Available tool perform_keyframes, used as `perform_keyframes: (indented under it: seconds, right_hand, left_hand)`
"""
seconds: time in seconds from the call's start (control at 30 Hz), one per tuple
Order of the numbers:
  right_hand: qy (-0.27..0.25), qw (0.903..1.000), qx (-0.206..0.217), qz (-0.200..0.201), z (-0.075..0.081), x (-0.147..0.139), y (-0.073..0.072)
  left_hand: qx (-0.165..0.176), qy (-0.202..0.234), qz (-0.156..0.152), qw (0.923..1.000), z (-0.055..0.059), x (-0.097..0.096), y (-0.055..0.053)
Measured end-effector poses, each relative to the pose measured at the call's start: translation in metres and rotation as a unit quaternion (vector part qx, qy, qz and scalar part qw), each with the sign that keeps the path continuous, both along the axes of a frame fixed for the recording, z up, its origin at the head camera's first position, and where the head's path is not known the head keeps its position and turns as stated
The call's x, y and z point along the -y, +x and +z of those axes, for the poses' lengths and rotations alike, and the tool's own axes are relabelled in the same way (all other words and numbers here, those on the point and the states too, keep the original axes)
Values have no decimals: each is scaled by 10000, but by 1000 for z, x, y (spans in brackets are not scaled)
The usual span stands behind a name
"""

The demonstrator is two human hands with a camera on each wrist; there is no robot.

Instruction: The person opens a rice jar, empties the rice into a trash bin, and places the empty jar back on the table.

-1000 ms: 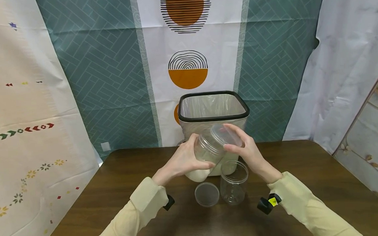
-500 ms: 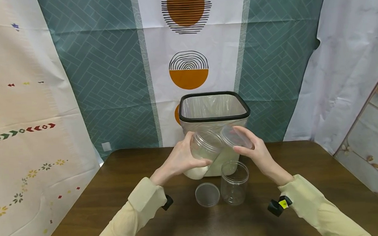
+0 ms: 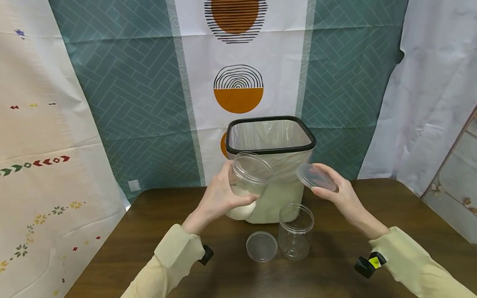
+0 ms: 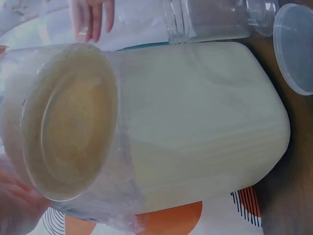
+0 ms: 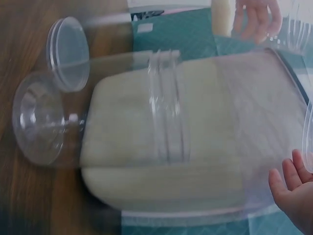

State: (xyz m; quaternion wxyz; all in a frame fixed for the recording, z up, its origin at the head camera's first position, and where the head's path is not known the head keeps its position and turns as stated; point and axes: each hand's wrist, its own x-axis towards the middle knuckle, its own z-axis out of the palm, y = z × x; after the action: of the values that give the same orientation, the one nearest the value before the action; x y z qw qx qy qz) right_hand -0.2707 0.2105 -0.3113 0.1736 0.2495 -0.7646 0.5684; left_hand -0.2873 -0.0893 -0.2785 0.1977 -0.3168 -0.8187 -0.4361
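Observation:
My left hand (image 3: 216, 196) grips a clear plastic jar (image 3: 252, 171) in the head view, raised in front of the bin. The jar leans slightly, mouth up, with a pale, whitish layer at its bottom. Its round base (image 4: 73, 122) faces the left wrist camera. To the right, the fingers of my right hand (image 3: 342, 195) pinch a translucent round lid (image 3: 315, 176) by its edge, apart from the jar. In the right wrist view only a sliver of that lid (image 5: 309, 142) shows. Below the hands, a second clear jar (image 3: 295, 242) stands upright and lidless.
Beside the standing jar, another round lid (image 3: 261, 246) lies flat on the brown wooden table (image 3: 244, 286). A lined bin with a black rim (image 3: 270, 150) stands upright at the table's far side. Behind it hangs a patterned curtain (image 3: 147, 82).
The lid has come away from the jar's mouth and moved right and slightly down with my right hand. My left hand has shifted left, and the jar stands more upright.

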Motion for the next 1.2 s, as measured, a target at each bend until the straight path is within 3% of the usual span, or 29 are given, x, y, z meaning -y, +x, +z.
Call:
perform_keyframes:
  seconds: [0.13, 0.4, 0.6, 0.97, 1.2]
  right_hand:
    - [1, 10000, 42, -53, -5, -11, 0]
    - [581, 9972, 231, -415, -20, -34, -4]
    - [949, 9919, 424, -724, -31, -45, -4]
    - [1469, 9806, 844, -980, -44, -56, -4]
    - [1904, 9718, 1019, -947, -56, -62, -6]
  left_hand:
    - [-60, 83, -8, 9999, 2, 4, 1]
    - [-116, 32, 510, 9986, 0, 15, 1]
    - [-318, -10, 659, 9973, 0, 20, 0]
    - [-361, 197, 863, 9954, 10, 25, 1]
    - [-268, 351, 813, 9957, 16, 28, -2]
